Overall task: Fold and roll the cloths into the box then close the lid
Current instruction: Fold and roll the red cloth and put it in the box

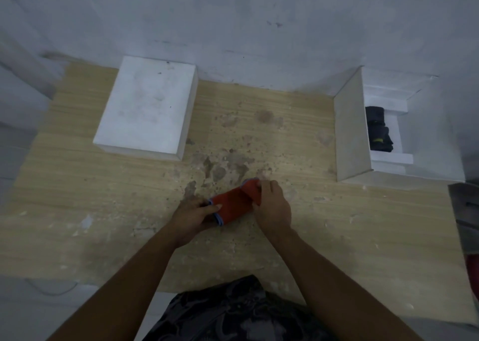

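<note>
A small red cloth (234, 205) with a light blue hem lies folded on the wooden table (103, 211) near its middle. My left hand (193, 213) holds its left end, thumb on top. My right hand (272, 203) grips the right end, which is curled up and over. At the right stands the open white box (350, 133), and a dark rolled cloth (379, 130) with a small yellow mark lies inside it. The white lid (147, 107) rests flat at the back left of the table.
The tabletop is stained and speckled around the middle. A pale wall (259, 29) runs directly behind the table. A grey object (465, 211) juts in at the right edge. Patterned dark fabric (233, 312) on my lap shows at the bottom.
</note>
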Demonstrator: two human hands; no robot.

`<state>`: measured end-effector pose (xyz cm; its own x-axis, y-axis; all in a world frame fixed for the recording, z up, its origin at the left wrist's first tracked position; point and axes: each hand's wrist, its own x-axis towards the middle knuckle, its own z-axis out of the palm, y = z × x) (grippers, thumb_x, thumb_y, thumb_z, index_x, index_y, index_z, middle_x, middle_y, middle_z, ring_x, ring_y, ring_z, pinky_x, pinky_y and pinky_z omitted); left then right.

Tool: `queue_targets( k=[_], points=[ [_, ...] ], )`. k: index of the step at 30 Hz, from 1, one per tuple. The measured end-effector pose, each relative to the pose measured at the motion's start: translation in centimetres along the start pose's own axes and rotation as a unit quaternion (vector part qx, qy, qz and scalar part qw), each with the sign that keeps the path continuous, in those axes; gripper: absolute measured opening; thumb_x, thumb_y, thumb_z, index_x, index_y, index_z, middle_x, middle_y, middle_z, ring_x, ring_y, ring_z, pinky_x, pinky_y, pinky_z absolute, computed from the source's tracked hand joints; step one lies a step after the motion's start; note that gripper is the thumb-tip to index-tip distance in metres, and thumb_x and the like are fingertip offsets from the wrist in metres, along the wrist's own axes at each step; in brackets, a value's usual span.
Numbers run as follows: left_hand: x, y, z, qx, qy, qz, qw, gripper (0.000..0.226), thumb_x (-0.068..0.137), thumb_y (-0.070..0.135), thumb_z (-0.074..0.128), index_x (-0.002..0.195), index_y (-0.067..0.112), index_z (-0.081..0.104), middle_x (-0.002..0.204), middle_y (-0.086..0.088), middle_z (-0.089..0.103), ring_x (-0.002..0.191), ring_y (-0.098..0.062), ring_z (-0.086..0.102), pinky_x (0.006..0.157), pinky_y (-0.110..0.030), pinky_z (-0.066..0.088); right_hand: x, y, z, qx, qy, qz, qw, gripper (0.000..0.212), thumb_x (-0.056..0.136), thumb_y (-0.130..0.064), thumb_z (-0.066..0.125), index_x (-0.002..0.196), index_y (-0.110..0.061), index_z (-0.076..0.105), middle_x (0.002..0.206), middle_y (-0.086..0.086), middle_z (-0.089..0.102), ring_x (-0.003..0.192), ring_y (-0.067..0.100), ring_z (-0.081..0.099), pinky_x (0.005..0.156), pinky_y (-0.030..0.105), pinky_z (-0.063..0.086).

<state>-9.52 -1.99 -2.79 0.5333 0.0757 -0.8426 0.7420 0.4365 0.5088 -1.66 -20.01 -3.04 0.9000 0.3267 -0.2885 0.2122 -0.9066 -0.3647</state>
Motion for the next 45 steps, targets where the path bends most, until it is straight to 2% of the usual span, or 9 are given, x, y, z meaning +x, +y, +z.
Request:
queue_targets(
  k=[7,12,16,18,25,31,37,41,45],
  points=[
    [-0.1,-0.2,0.5,-0.027,-0.021,-0.004,0.999,0.019,0.091,0.011,0.060,0.109,0.008,0.064,0.110,-0.012,0.067,0.101,-0.026,0.063,0.095,-0.043,0.049,-1.5,-1.3,1.5,0.016,0.000,-0.065,0.998,0.051,0.089,-0.054,0.045,0.121,-0.015,0.054,0.120,0.009,0.058,0.115,0.030,0.049,0.083,0.041,0.052],
    [0.1,-0.5,0.7,-0.057,0.022,0.004,0.998,0.020,0.094,0.010,0.056,0.112,0.007,0.062,0.111,-0.010,0.066,0.097,-0.022,0.063,0.080,-0.036,0.054,-1.4,-0.5,1.7,0.125,0.024,-0.026,0.992,0.031,0.094,-0.033,0.051,0.118,-0.013,0.055,0.116,0.009,0.057,0.111,0.025,0.051,0.093,0.038,0.048],
    [0.1,-0.7,0.3,-0.036,0.040,-0.007,0.999,0.031,0.093,0.013,0.059,0.122,0.006,0.056,0.115,-0.011,0.064,0.095,-0.023,0.064,0.072,-0.034,0.054,-0.7,-0.3,1.4,0.123,-0.036,0.048,0.991,0.073,0.079,-0.059,0.061,0.134,-0.013,0.044,0.129,0.007,0.050,0.122,0.025,0.043,0.099,0.038,0.043],
    [0.0,-0.8,0.3,-0.025,0.036,-0.009,0.999,0.031,0.092,0.013,0.060,0.122,0.005,0.056,0.115,-0.013,0.064,0.093,-0.023,0.065,0.073,-0.034,0.055,-0.5,-0.6,1.6,0.122,-0.075,0.070,0.987,0.079,0.076,-0.060,0.065,0.135,-0.013,0.042,0.129,0.007,0.050,0.123,0.025,0.044,0.098,0.037,0.044],
    [-0.7,-0.8,1.5,0.033,0.009,0.017,0.999,0.025,0.093,0.009,0.058,0.116,0.000,0.058,0.113,-0.017,0.066,0.094,-0.024,0.066,0.072,-0.029,0.055,-0.5,-1.9,1.6,0.184,-0.048,0.116,0.975,0.043,0.076,-0.035,0.073,0.107,-0.009,0.059,0.106,0.011,0.062,0.098,0.027,0.060,0.076,0.031,0.047],
    [-1.9,0.3,4.0,-0.003,-0.035,0.063,0.997,0.017,0.094,0.016,0.057,0.100,0.003,0.066,0.105,-0.016,0.069,0.095,-0.025,0.068,0.082,-0.032,0.056,-2.1,-2.9,-0.6,0.171,0.022,0.023,0.985,0.030,0.083,-0.032,0.064,0.102,-0.012,0.052,0.096,0.006,0.053,0.081,0.021,0.051,0.063,0.028,0.038],
    [-3.6,2.6,6.9,-0.111,-0.080,0.104,0.985,0.030,0.097,0.031,0.049,0.108,0.011,0.068,0.105,-0.010,0.070,0.095,-0.022,0.067,0.085,-0.033,0.055,-3.5,-0.9,-4.0,0.153,0.076,-0.114,0.979,0.038,0.088,-0.039,0.057,0.118,-0.015,0.057,0.103,0.006,0.049,0.093,0.019,0.046,0.077,0.026,0.042],
    [-4.4,3.9,10.3,-0.096,-0.088,0.143,0.981,0.029,0.085,0.017,0.068,0.108,0.000,0.063,0.101,-0.013,0.074,0.090,-0.018,0.073,0.082,-0.029,0.059,-4.4,1.8,-7.2,0.276,0.092,-0.120,0.949,0.040,0.080,-0.020,0.069,0.120,-0.018,0.061,0.105,0.002,0.058,0.100,0.016,0.054,0.086,0.016,0.043],
    [-3.9,5.1,13.6,-0.131,-0.095,0.136,0.977,0.046,0.081,-0.004,0.067,0.123,0.000,0.051,0.116,-0.021,0.065,0.093,-0.028,0.069,0.071,-0.034,0.061,-4.9,5.1,-10.8,0.512,0.103,-0.005,0.853,0.032,0.081,0.001,0.068,0.109,-0.014,0.065,0.109,0.004,0.066,0.106,0.017,0.065,0.090,0.035,0.054]
  ],
)
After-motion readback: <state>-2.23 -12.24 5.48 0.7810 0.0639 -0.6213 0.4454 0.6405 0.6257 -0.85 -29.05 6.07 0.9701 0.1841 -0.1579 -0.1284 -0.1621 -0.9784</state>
